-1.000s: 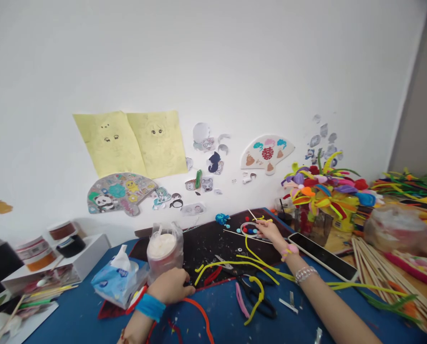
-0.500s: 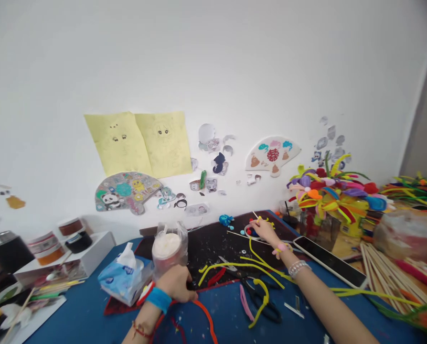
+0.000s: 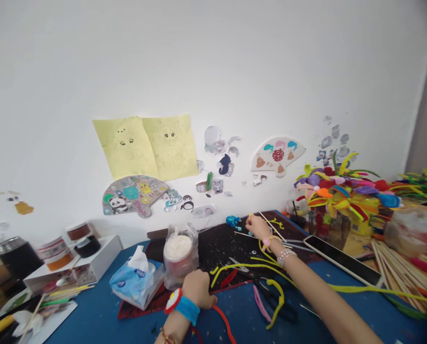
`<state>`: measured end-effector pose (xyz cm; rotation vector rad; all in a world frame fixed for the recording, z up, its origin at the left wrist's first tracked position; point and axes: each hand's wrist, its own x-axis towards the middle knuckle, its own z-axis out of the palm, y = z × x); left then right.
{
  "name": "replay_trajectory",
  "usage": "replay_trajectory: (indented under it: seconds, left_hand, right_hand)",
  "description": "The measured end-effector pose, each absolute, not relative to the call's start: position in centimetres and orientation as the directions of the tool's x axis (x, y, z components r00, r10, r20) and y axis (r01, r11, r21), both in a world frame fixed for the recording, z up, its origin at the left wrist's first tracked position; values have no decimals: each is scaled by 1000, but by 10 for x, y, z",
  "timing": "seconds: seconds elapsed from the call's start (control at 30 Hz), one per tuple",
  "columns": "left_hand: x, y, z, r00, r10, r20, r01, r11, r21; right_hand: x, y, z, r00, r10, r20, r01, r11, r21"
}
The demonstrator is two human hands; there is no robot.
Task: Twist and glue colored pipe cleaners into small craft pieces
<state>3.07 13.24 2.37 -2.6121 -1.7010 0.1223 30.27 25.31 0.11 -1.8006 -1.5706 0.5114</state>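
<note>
My left hand [image 3: 199, 289] is closed, back toward me, at the front of the table. An orange pipe cleaner [image 3: 225, 324] comes out from its curled fingers. Just behind it stands a bagged tub [image 3: 179, 255] with a whitish top. My right hand [image 3: 258, 226] reaches to the back of the dark mat [image 3: 213, 248], its fingertips pinched together. What they hold, if anything, is too small to make out. A thin wooden stick [image 3: 272, 226] shows beside that hand, and a blue lump [image 3: 232, 220] lies to its left.
Yellow pipe cleaners [image 3: 249, 265], a pink one [image 3: 261, 304] and scissors [image 3: 285, 308] lie between my arms. A phone [image 3: 342, 260], wooden sticks [image 3: 403, 272] and colourful pipe-cleaner flowers [image 3: 342, 191] are at right. Tissues [image 3: 136, 282] and paint jars [image 3: 58, 255] stand at left.
My right hand has shifted left, off the small red and blue pieces, and the stick now shows to its right. My left hand has moved right with the orange pipe cleaner. The view has turned slightly left.
</note>
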Motion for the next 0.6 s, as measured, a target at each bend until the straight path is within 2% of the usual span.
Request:
replay_trajectory:
  seconds: [0.13, 0.2, 0.3, 0.37, 0.43, 0.5, 0.6]
  left_hand:
    - [41, 117, 39, 399, 910, 116, 916, -400, -16]
    - [44, 107, 52, 477, 849, 228, 868, -496, 32]
    - [46, 96, 66, 601, 671, 434, 675, -717, 173]
    - [45, 91, 69, 570, 581, 581, 555, -794, 250]
    - [44, 90, 69, 502, 533, 681, 487, -825, 287]
    - [41, 90, 71, 447, 494, 746, 440, -847, 298]
    - [33, 94, 76, 394, 457, 797, 440, -855, 273]
  right_hand:
    - [256, 199, -7, 38, 974, 223, 524, 170, -835]
    - [233, 168, -7, -35, 970, 240, 407, 233, -883]
    - [211, 126, 9, -86, 952, 292, 241, 304, -922]
    - [205, 107, 27, -86, 938, 336, 65, 342, -937]
    - [204, 97, 46, -76, 933, 352, -39, 350, -936]
    - [203, 93, 61, -85, 925, 370, -71, 365, -928]
    - [199, 93, 72, -113, 889, 445, -17, 446, -895]
